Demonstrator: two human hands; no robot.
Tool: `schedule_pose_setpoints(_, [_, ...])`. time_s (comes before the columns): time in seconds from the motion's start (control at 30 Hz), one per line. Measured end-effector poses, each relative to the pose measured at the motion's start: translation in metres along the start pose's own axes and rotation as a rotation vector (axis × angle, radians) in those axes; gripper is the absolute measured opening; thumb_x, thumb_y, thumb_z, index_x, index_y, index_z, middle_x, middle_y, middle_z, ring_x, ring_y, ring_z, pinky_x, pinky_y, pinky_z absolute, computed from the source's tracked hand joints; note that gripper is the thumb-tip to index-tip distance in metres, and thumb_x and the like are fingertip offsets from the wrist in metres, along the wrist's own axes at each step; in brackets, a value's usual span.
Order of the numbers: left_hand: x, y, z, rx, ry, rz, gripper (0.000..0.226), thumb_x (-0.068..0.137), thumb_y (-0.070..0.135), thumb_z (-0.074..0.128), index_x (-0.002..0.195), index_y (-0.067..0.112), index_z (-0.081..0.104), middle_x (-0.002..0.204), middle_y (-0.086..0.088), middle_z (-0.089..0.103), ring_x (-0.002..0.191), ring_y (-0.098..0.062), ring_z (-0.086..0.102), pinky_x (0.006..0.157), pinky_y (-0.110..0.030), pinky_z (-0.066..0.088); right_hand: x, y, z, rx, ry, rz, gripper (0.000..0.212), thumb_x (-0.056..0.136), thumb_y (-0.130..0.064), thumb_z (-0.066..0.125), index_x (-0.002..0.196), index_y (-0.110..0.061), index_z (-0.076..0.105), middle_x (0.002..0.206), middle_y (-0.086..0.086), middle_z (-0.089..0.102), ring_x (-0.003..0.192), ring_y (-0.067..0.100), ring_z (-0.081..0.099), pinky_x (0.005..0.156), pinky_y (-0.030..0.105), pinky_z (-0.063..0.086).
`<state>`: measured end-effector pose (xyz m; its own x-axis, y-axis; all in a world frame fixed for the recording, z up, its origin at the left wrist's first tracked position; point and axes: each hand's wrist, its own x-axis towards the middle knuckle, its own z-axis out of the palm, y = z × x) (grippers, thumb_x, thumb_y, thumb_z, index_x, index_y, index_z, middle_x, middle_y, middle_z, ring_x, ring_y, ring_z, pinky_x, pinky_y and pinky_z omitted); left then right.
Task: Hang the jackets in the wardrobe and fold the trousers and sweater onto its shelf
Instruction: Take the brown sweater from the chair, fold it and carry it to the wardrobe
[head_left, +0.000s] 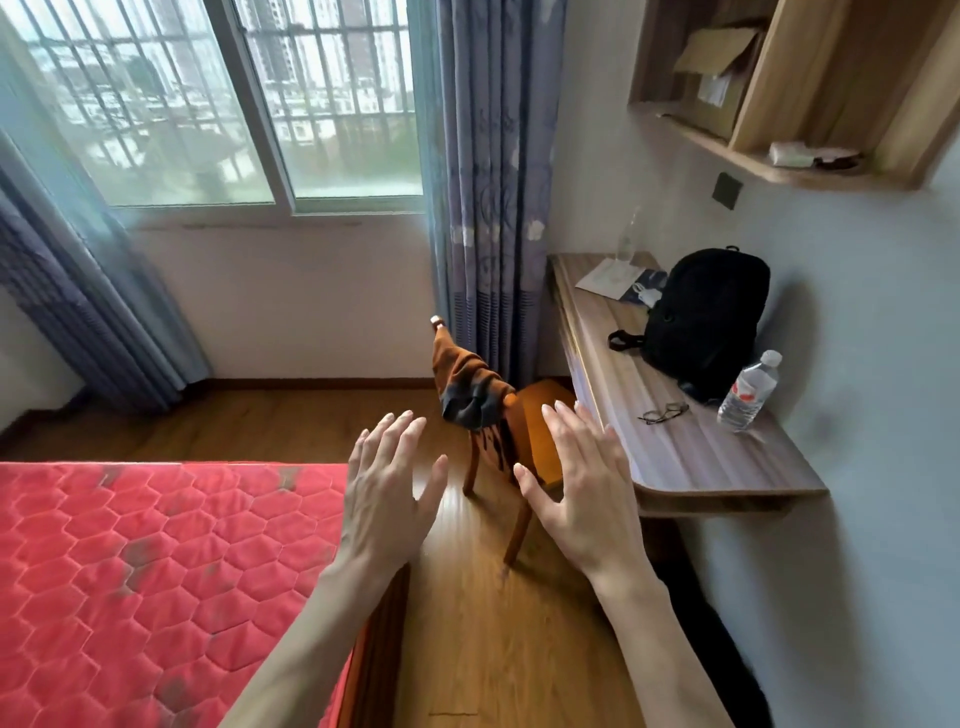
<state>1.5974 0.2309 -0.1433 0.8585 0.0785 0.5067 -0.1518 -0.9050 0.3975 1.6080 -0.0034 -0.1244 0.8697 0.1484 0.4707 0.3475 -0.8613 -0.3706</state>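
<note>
At the far left a blue-grey curtain (78, 291) hangs beside the barred window (223, 104). Below it, a bed with a bare red quilted mattress (156, 582) fills the lower left corner, standing on a wooden floor (291, 421).

The left hand (387, 491) is held out over the mattress's right edge, palm down, its fingers (400, 431) straight and spread, holding nothing. Just beyond and between the two hands stands a wooden chair (537, 436), with a brown and dark garment (465, 382) draped over its back post; whether this is a jacket, the sweater or the trousers cannot be told. Neither hand touches it. A second curtain (493, 171) hangs behind the chair.

The right hand (576, 493) reaches forward in front of the chair seat, also palm down with fingers (558, 434) straight and fanned apart, and it holds nothing.

To the right, a wall-mounted wooden bench (691, 457) carries papers (613, 278) at its far end, a black backpack (711, 322) against the wall, a pair of glasses (665, 414) near the front, and a clear water bottle (750, 391) upright just beside the backpack. Above, a wooden wall shelf (779, 161) holds an open cardboard box (722, 73) and some small items too blurred to name.
</note>
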Motion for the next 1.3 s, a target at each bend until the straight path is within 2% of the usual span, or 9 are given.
schedule_pose_setpoints(0.17, [0.023,-0.025,0.029,0.029,-0.027,-0.049,0.059,0.101,0.052,0.043,0.146,0.016,0.057,0.154,-0.003,0.054,0.151,-0.021,0.038,0.126,-0.05,0.028,0.036,0.009,0.031,0.011,-0.047,-0.026,0.072,0.099,-0.06,0.057,0.157,-0.02,0.045,0.163,0.001,0.044,0.156,0.021,0.03,0.127,0.041,0.008])
schedule_pose_setpoints(0.27, [0.037,-0.043,0.045,0.046,-0.042,-0.059,0.057,0.102,0.052,0.044,0.146,0.018,0.055,0.153,-0.002,0.053,0.151,-0.02,0.037,0.126,-0.048,0.028,0.056,0.014,0.053,0.035,-0.079,-0.028,0.073,0.097,-0.058,0.061,0.156,-0.019,0.047,0.162,0.003,0.046,0.155,0.022,0.032,0.128,0.044,0.014])
schedule_pose_setpoints(0.43, [0.066,-0.075,0.075,0.048,-0.072,-0.079,0.054,0.102,0.048,0.047,0.146,0.018,0.054,0.153,-0.002,0.054,0.15,-0.02,0.038,0.126,-0.046,0.027,0.088,0.025,0.094,0.03,-0.142,-0.023,0.076,0.097,-0.06,0.061,0.159,-0.02,0.042,0.164,0.001,0.041,0.157,0.019,0.026,0.129,0.043,0.012])
schedule_pose_setpoints(0.6, [0.11,-0.107,0.115,0.051,-0.156,-0.087,0.051,0.098,0.028,0.065,0.147,0.013,0.056,0.153,-0.007,0.055,0.149,-0.025,0.042,0.125,-0.05,0.031,0.132,0.037,0.137,0.034,-0.182,0.048,0.076,0.098,-0.062,0.057,0.161,-0.022,0.038,0.167,-0.001,0.037,0.158,0.017,0.022,0.128,0.039,0.006])
schedule_pose_setpoints(0.73, [0.158,-0.133,0.149,0.047,-0.193,-0.083,0.054,0.095,0.025,0.071,0.146,0.012,0.058,0.151,-0.008,0.056,0.148,-0.027,0.044,0.124,-0.05,0.033,0.177,0.044,0.176,0.005,-0.196,0.075,0.076,0.098,-0.059,0.059,0.16,-0.022,0.039,0.166,0.0,0.038,0.158,0.019,0.024,0.128,0.04,0.008])
schedule_pose_setpoints(0.87, [0.192,-0.159,0.188,0.045,-0.271,-0.058,0.052,0.095,0.023,0.07,0.145,0.012,0.058,0.15,-0.008,0.058,0.147,-0.028,0.045,0.125,-0.048,0.032,0.207,0.052,0.22,-0.086,-0.259,0.13,0.077,0.097,-0.06,0.058,0.161,-0.022,0.037,0.166,0.002,0.038,0.158,0.022,0.025,0.129,0.045,0.015])
schedule_pose_setpoints(1.07, [0.214,-0.186,0.256,0.042,-0.481,-0.06,0.057,0.098,0.025,0.062,0.153,0.016,0.048,0.156,-0.004,0.05,0.15,-0.023,0.038,0.127,-0.039,0.025,0.22,0.067,0.29,-0.19,-0.392,0.302,0.078,0.1,-0.059,0.053,0.165,-0.024,0.026,0.17,0.002,0.03,0.16,0.023,0.019,0.129,0.044,0.013])
schedule_pose_setpoints(1.2, [0.217,-0.193,0.292,0.046,-0.558,-0.096,0.058,0.1,0.025,0.058,0.155,0.019,0.042,0.153,-0.001,0.051,0.145,-0.02,0.042,0.124,-0.035,0.03,0.222,0.063,0.324,-0.22,-0.459,0.423,0.08,0.102,-0.057,0.052,0.166,-0.023,0.02,0.173,0.006,0.023,0.161,0.027,0.016,0.13,0.045,0.015])
schedule_pose_setpoints(1.3, [0.227,-0.2,0.318,0.074,-0.589,-0.134,0.059,0.1,0.027,0.053,0.156,0.017,0.036,0.148,-0.003,0.051,0.138,-0.021,0.047,0.117,-0.034,0.037,0.229,0.066,0.344,-0.238,-0.432,0.453,0.086,0.098,-0.051,0.063,0.166,-0.02,0.021,0.172,0.011,0.023,0.159,0.032,0.021,0.128,0.048,0.021])
